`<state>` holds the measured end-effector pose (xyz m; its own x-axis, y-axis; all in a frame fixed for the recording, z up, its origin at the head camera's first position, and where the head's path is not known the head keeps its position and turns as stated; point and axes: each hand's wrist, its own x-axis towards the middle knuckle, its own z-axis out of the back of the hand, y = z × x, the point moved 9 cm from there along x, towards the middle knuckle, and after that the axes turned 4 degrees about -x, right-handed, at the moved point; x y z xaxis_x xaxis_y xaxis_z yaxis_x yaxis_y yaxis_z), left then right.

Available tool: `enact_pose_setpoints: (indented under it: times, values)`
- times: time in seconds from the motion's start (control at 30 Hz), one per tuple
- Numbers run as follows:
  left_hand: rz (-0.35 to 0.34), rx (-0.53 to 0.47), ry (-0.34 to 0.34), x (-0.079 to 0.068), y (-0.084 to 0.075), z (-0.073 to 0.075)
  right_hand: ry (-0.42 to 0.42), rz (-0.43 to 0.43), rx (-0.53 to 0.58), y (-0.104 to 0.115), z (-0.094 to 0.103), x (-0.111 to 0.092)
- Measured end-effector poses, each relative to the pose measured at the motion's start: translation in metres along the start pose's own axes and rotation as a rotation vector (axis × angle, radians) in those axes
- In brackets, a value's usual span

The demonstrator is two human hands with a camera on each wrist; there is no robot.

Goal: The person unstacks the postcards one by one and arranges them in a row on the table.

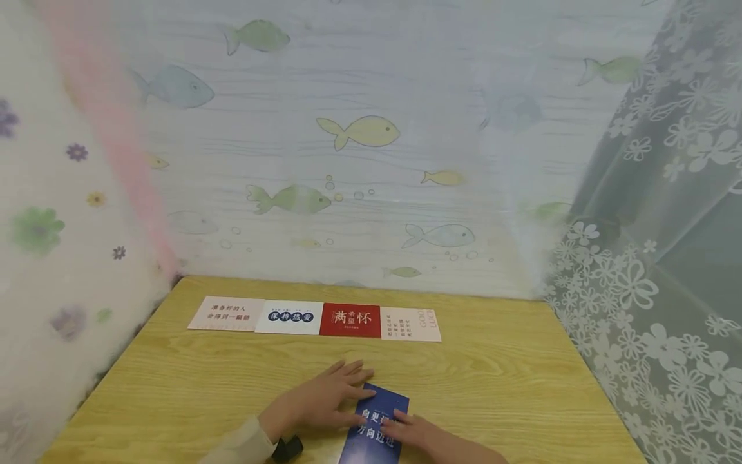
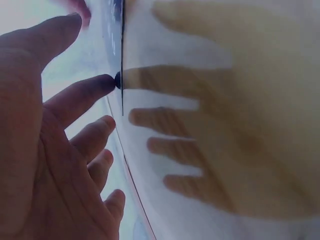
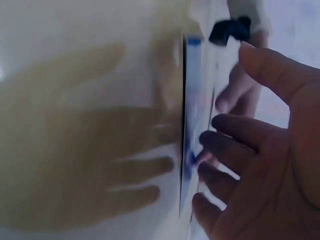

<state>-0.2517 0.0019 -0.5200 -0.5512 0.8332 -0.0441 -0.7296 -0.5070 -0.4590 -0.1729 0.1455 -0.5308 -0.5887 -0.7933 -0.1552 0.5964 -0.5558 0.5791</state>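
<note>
A blue card (image 1: 370, 451) with white lettering lies at the table's near side, slightly slanted. My left hand (image 1: 317, 401) reaches over its left edge, index fingertip on the top left corner and thumb tip at the left side. On the right side of the card, my right hand (image 1: 426, 438) rests its fingertips over part of the lettering. Neither hand curls round the card. The left wrist view shows the left hand (image 2: 60, 135) with spread fingers, the index at the card's edge. Seen from the right wrist, the card (image 3: 191, 100) stands edge-on beside the extended right fingers.
Along the back of the wooden table (image 1: 493, 374) lies a row: a pale pink card (image 1: 226, 314), a white card (image 1: 290, 328), a red card (image 1: 350, 330) and another pale card (image 1: 411, 324). Fish-patterned fabric (image 1: 371, 212) hangs behind; lace curtain (image 1: 655, 309) borders the right.
</note>
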Motion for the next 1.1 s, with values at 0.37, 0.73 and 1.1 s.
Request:
enact_pose_setpoints:
  times: [0.37, 0.73, 1.1]
  values:
    - [0.039, 0.075, 0.012, -0.047, -0.013, -0.008, -0.050, -0.098, -0.335, -0.004, -0.012, -0.007]
    - [-0.125, 0.181, 0.081, -0.049, -0.051, -0.019, -0.023, -0.131, -0.156, -0.012, 0.007, -0.001]
    - [0.026, 0.312, -0.076, -0.053, -0.026, -0.008, -0.166, -0.141, -0.144, -0.027, 0.024, -0.017]
